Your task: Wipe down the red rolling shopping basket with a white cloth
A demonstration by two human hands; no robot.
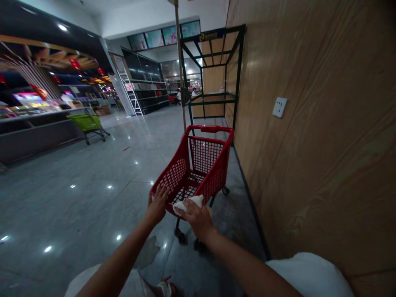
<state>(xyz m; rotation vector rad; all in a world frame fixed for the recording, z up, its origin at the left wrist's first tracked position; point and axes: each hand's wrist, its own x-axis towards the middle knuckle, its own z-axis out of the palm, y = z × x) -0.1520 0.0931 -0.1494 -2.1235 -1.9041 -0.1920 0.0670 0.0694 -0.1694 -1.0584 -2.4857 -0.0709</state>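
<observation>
A red plastic shopping cart (205, 154) stands upright on its wheels before me, its handle at the far end and its low front edge towards me. My left hand (158, 205) rests on the front left corner of the basket, with its fingers laid over the rim. In my right hand (198, 218) is a white cloth (188, 204), pressed against the front rim near the right corner. The fingers lie over the cloth, and its underside is hidden. Through the grid walls I see no goods in the basket.
A wood-panelled wall (309, 165) with a socket plate (280, 107) runs close along the right. Behind the cart stand a dark metal frame (236, 82) and a tall pole (181, 70). A green cart (86, 123) is by the counter at left; a ladder (133, 97) leans farther back.
</observation>
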